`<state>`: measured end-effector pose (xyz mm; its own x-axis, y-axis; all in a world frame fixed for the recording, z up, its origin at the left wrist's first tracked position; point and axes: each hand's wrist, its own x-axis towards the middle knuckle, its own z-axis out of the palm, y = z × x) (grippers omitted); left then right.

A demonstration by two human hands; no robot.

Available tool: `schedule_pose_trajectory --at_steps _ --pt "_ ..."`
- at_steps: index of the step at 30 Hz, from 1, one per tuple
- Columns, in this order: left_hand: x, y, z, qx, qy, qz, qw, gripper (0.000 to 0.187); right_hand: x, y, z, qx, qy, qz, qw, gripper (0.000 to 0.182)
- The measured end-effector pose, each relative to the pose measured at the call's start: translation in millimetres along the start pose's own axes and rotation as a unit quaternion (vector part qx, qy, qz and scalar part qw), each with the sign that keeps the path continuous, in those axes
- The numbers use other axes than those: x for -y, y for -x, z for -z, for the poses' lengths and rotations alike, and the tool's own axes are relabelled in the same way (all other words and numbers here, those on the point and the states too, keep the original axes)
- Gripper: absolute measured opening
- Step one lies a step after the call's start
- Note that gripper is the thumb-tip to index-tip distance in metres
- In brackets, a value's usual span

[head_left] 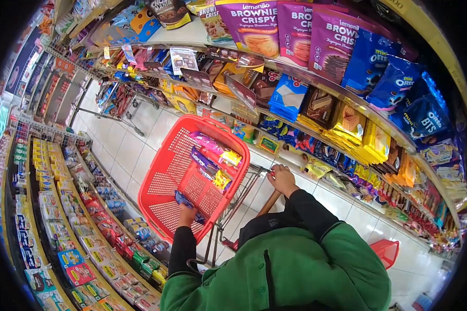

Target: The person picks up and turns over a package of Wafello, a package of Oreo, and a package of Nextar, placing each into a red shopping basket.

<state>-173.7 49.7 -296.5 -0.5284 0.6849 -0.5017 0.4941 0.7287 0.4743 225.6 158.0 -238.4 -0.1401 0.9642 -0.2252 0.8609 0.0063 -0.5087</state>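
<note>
Head view: left hand (pixel 187 215) on blue packet (pixel 184 199), lengthwise along red basket (pixel 163 181) wall.

Purple bags (pixel 254 23) read "Lemonilo Brownie Crispy"; blue packs (pixel 397 83) read "mini Oreo".

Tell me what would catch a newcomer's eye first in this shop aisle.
The red basket at centre, on a cart and stacked with bright snack packs. The left hand reaches into it holding a blue packet; the right hand grips the cart. Purple brownie bags line the top shelf.
</note>
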Motion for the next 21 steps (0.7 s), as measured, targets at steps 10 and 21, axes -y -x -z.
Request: schedule_pose_trajectory --at_steps 10,21 --pt "-6 -4 1 0.237 -0.002 -0.025 0.971 0.03 -61 27 -5 -0.149 -0.26 -0.057 0.952 0.042" --pt "28 -45 -15 0.282 0.028 -0.01 0.959 0.024 -158 94 5 -0.23 -0.245 -0.236 0.912 0.039"
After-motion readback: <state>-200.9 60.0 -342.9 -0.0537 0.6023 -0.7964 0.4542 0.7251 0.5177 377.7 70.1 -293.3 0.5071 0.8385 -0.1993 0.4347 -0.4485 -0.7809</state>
